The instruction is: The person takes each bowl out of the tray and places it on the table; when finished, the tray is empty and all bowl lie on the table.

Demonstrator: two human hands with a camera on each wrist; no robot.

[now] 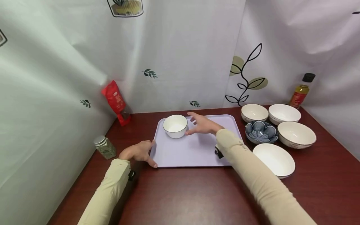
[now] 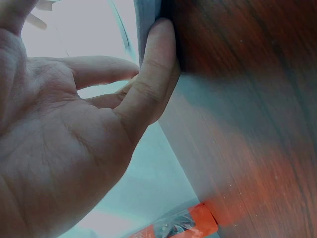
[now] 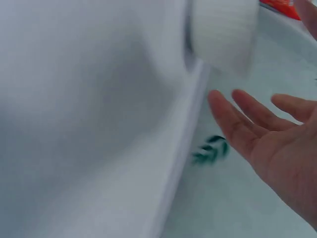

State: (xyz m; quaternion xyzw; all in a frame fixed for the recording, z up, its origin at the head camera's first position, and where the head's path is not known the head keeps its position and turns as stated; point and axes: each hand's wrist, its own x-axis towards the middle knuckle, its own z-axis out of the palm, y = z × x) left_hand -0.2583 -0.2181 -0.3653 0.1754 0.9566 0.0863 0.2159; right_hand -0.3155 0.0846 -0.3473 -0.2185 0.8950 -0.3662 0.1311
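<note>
A small white bowl (image 1: pixel 175 125) with a dark rim stands upright at the back left of the pale lilac tray (image 1: pixel 194 153). Just right of the bowl, my right hand (image 1: pixel 203 124) hovers over the tray, fingers spread and apart from the bowl. In the right wrist view that hand (image 3: pixel 277 134) holds nothing, and the bowl (image 3: pixel 225 34) is blurred beyond its fingertips. My left hand (image 1: pixel 139 152) touches the tray's left side, its thumb at the front left corner. The left wrist view shows extended fingers (image 2: pixel 153 74) against the tray edge.
Several bowls crowd the right side, among them a blue petal-shaped one (image 1: pixel 261 132) and a wide white one (image 1: pixel 274 160). An oil bottle (image 1: pixel 301 91) stands behind them. At left are a herb jar (image 1: pixel 105 147) and a red packet (image 1: pixel 116 101) by the curtain.
</note>
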